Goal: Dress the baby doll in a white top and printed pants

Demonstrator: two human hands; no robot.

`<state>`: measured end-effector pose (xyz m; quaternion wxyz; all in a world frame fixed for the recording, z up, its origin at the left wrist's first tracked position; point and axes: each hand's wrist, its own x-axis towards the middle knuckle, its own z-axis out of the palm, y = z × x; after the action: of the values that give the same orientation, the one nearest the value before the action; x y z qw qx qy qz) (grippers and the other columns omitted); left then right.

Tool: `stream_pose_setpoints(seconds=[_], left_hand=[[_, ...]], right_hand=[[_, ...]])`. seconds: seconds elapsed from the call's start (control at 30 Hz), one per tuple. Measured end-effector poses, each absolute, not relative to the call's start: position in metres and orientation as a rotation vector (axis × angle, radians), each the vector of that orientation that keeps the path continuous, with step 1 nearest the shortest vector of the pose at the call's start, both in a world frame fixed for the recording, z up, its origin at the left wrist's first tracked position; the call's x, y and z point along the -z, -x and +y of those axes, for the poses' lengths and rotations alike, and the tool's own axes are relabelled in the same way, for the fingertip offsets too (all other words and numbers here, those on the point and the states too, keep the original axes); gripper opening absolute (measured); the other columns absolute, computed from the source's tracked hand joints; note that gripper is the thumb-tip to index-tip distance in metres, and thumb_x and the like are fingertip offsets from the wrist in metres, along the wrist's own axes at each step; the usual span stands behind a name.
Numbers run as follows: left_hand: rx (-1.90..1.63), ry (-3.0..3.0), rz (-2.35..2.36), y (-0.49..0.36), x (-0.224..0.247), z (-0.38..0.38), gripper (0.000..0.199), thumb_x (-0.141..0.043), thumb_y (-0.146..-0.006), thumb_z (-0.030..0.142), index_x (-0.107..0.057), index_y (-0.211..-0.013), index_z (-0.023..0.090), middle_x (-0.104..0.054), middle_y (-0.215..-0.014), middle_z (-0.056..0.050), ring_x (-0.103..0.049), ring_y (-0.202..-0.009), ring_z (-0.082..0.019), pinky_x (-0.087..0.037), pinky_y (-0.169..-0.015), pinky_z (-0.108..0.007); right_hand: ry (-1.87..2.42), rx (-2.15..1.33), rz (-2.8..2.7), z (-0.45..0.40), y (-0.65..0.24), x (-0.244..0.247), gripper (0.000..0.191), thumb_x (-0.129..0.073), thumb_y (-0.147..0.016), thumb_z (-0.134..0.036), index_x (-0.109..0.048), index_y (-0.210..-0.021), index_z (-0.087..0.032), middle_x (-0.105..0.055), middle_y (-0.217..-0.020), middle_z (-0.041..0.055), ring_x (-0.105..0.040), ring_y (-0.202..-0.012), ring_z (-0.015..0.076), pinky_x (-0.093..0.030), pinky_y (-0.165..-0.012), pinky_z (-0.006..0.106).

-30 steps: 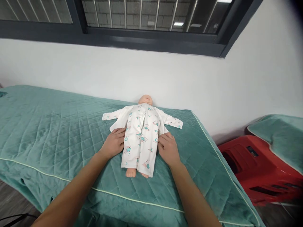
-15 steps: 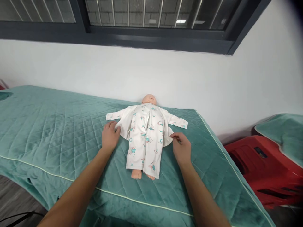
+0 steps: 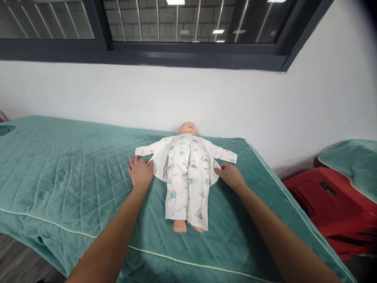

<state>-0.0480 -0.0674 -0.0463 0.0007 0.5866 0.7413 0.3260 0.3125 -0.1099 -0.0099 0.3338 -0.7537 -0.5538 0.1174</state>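
A baby doll [image 3: 187, 128] lies on its back on the green quilted cover, with its head by the wall and bare feet showing below the trouser cuffs. White printed baby trousers [image 3: 179, 196] lie over its front, reaching up almost to the neck. Beneath them a white baby shirt [image 3: 160, 161] is spread, both sleeves stretched sideways and its front flaps out to the sides. My left hand [image 3: 141, 171] has its thumb and curled fingers at the edge of the left flap. On the other side, my right hand [image 3: 231, 175] pinches the right flap's edge.
The green quilted cover [image 3: 73, 169] drapes over the bed's front edge. A white wall [image 3: 118, 96] rises behind it, below a dark-framed barred window [image 3: 191, 54]. Red plastic furniture [image 3: 332, 208] with a green cloth [image 3: 353, 161] stands at the right.
The view has shifted slightly, so the doll sits lower and farther right. My right forearm has swung outward and that hand has turned; both hands stay at the shirt flaps.
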Motion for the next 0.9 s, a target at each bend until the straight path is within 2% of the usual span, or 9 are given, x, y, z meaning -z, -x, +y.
stream_pose_setpoints(seconds=[0.13,0.27,0.47,0.6,0.67,0.73,0.8,0.9], left_hand=[[-1.052,-1.829,2.341,0.047,0.048,-0.068,0.034,-0.053,-0.088,0.039,-0.062,-0.109,0.014,-0.050,-0.140,-0.021,-0.035,-0.140,-0.038,-0.036,-0.107,-0.058],[-1.035,-1.851,2.323,0.047,0.048,-0.068,0.029,-0.051,-0.090,0.037,-0.064,-0.104,0.014,-0.052,-0.139,-0.020,-0.036,-0.139,-0.038,-0.035,-0.107,-0.059],[-1.049,-1.873,2.279,0.047,0.045,-0.071,0.024,-0.049,-0.092,0.034,-0.065,-0.088,0.017,-0.056,-0.136,-0.017,-0.038,-0.137,-0.037,-0.036,-0.106,-0.059],[-1.060,-1.864,2.274,0.047,0.045,-0.071,0.022,-0.048,-0.091,0.033,-0.065,-0.088,0.018,-0.058,-0.131,-0.016,-0.040,-0.135,-0.037,-0.037,-0.105,-0.059],[-1.077,-1.860,2.271,0.047,0.046,-0.071,0.022,-0.049,-0.090,0.032,-0.065,-0.088,0.018,-0.059,-0.129,-0.017,-0.042,-0.133,-0.037,-0.037,-0.104,-0.059],[-1.105,-1.854,2.266,0.047,0.046,-0.070,0.022,-0.050,-0.090,0.032,-0.066,-0.085,0.018,-0.060,-0.128,-0.017,-0.045,-0.130,-0.037,-0.038,-0.103,-0.059],[-1.126,-1.858,2.254,0.047,0.045,-0.071,0.022,-0.050,-0.089,0.032,-0.067,-0.083,0.019,-0.061,-0.127,-0.016,-0.047,-0.127,-0.037,-0.039,-0.102,-0.059],[-1.121,-1.874,2.241,0.047,0.044,-0.071,0.025,-0.050,-0.089,0.034,-0.069,-0.082,0.019,-0.061,-0.126,-0.016,-0.049,-0.125,-0.037,-0.039,-0.103,-0.059]], right_hand=[[1.889,-0.334,-1.254,-0.131,-0.332,0.004,0.020,-0.058,-0.071,-0.033,-0.050,-0.056,-0.021,-0.049,-0.056,-0.0028,-0.043,-0.059,0.0147,-0.030,-0.057,0.028],[1.760,-0.421,-1.051,-0.155,-0.338,0.009,0.025,-0.059,-0.072,-0.042,-0.049,-0.061,-0.021,-0.045,-0.055,-0.0042,-0.042,-0.056,0.0139,-0.029,-0.053,0.028],[1.421,-0.617,-0.921,-0.146,-0.310,-0.020,0.029,-0.057,-0.071,-0.050,-0.047,-0.073,-0.023,-0.053,-0.068,-0.0016,-0.052,-0.062,0.0166,-0.044,-0.058,0.030],[1.180,-0.695,-1.095,-0.133,-0.258,-0.061,0.022,-0.061,-0.076,-0.041,-0.048,-0.075,-0.024,-0.060,-0.075,0.0002,-0.061,-0.076,0.0202,-0.049,-0.069,0.033],[1.206,-0.607,-1.507,-0.132,-0.231,-0.073,0.015,-0.057,-0.080,-0.032,-0.049,-0.070,-0.023,-0.067,-0.089,0.0034,-0.063,-0.094,0.0236,-0.050,-0.087,0.039],[1.219,-0.471,-1.902,-0.135,-0.211,-0.072,0.016,-0.053,-0.081,-0.021,-0.045,-0.067,-0.023,-0.068,-0.114,0.0073,-0.058,-0.117,0.0265,-0.044,-0.100,0.045],[1.237,-0.326,-2.074,-0.140,-0.201,-0.062,0.018,-0.051,-0.082,-0.015,-0.042,-0.068,-0.023,-0.059,-0.136,0.0103,-0.048,-0.133,0.0272,-0.040,-0.107,0.048],[1.257,-0.191,-2.120,-0.149,-0.202,-0.042,0.016,-0.050,-0.087,-0.013,-0.046,-0.075,-0.022,-0.047,-0.150,0.0115,-0.038,-0.142,0.0256,-0.037,-0.112,0.050]])
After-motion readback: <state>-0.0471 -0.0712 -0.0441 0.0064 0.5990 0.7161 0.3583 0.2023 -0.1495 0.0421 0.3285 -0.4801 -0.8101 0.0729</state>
